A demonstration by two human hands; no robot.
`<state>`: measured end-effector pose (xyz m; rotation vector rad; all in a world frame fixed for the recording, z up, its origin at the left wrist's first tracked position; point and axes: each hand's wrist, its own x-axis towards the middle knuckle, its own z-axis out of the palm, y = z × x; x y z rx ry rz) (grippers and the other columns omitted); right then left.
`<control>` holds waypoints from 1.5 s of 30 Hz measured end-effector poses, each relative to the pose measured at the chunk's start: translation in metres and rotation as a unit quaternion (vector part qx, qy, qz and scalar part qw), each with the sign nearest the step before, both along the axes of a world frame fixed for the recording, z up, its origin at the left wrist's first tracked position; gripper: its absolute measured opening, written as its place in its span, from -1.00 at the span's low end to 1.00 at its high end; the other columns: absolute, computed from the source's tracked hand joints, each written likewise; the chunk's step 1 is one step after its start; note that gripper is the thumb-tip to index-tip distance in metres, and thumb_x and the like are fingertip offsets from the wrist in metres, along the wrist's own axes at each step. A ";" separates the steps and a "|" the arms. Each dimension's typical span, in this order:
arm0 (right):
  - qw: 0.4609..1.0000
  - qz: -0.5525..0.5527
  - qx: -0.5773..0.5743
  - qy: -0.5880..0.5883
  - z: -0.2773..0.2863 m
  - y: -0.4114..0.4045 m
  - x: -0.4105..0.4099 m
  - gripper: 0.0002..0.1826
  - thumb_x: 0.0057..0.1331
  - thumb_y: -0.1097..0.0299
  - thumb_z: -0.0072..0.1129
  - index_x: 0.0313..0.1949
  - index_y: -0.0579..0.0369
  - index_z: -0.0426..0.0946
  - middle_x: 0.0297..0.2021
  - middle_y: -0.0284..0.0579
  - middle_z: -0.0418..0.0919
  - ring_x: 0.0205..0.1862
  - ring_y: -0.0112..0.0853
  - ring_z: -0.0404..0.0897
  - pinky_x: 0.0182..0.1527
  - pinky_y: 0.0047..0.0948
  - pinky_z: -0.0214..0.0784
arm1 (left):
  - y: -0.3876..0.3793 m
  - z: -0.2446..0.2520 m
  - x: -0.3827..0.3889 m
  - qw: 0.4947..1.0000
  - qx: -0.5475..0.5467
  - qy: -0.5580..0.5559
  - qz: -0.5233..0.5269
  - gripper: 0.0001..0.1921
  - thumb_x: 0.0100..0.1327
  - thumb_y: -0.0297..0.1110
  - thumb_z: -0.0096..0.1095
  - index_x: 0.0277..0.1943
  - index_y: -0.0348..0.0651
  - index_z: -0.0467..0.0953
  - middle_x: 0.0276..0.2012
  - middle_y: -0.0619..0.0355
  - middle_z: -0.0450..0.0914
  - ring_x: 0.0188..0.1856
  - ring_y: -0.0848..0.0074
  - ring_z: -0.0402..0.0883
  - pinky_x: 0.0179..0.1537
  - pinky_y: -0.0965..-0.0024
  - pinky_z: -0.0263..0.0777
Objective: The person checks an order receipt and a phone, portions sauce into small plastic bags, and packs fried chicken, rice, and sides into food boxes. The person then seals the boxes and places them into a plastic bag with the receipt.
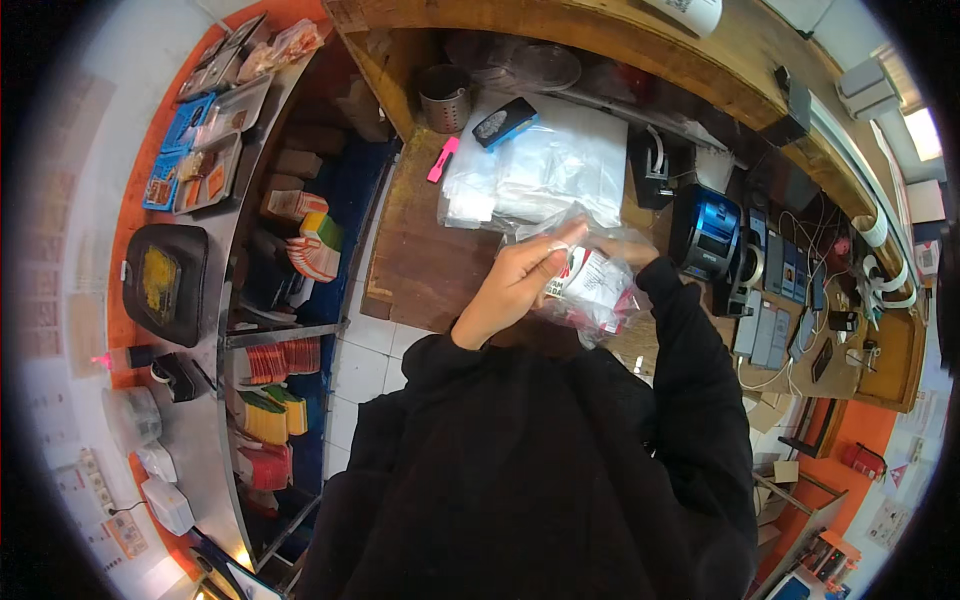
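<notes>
Close to my body, at the front edge of the wooden counter, a clear plastic bag (600,289) holds a printed package with red and white parts. My left hand (517,281) grips the bag's left side near its top. My right hand (626,251) is at the far right side of the bag, partly hidden by plastic; its fingers cannot be made out. Just beyond the bag lies a stack of clear plastic bags (562,169), with a black and blue box-shaped object (505,124) on it. A pink and black marker-like object (443,160) rests left of the stack.
A perforated metal holder (445,101) stands at the back left. To the right are a label printer (706,232), a tape dispenser (742,270), several phones and loose cables. Overhead runs a wooden shelf edge (600,37). A metal shelf unit (247,225) with trays and folded packaging stands left.
</notes>
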<state>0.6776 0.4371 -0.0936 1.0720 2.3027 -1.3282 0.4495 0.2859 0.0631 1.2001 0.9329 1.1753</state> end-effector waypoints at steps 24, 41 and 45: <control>0.984 -0.024 -0.067 -0.165 0.143 -0.057 0.019 -0.29 0.12 -0.07 -0.06 0.19 0.01 0.05 0.12 0.05 0.18 0.11 -0.18 0.24 0.14 -0.30 0.03 | 0.001 0.008 -0.053 0.988 0.002 0.153 -0.032 -0.67 0.27 -0.28 -0.11 0.03 -0.25 0.35 -0.74 0.22 0.35 -0.69 0.66 0.34 -0.60 0.61 0.22; 0.966 0.129 0.221 -0.038 0.260 -0.106 0.044 -0.57 0.07 -0.02 0.06 -0.34 0.14 0.48 -0.52 -0.09 0.51 -0.43 -0.23 0.50 -0.37 -0.29 0.35 | 0.017 0.066 -0.058 0.901 0.138 0.399 -0.096 -0.69 -0.04 -0.18 0.26 -0.39 -0.28 0.45 -0.38 -0.02 0.42 -0.23 0.19 0.37 -0.20 0.29 0.22; 0.909 0.201 0.360 0.054 0.255 -0.123 0.013 -0.61 0.02 0.09 0.16 -0.30 0.14 0.44 -0.42 -0.12 0.50 -0.38 -0.29 0.48 -0.28 -0.29 0.33 | 0.031 0.031 0.021 0.878 0.310 0.349 -0.105 -0.46 -0.28 -0.12 0.44 -0.20 -0.12 0.39 0.11 -0.08 0.03 0.13 0.05 0.06 0.11 0.06 -0.03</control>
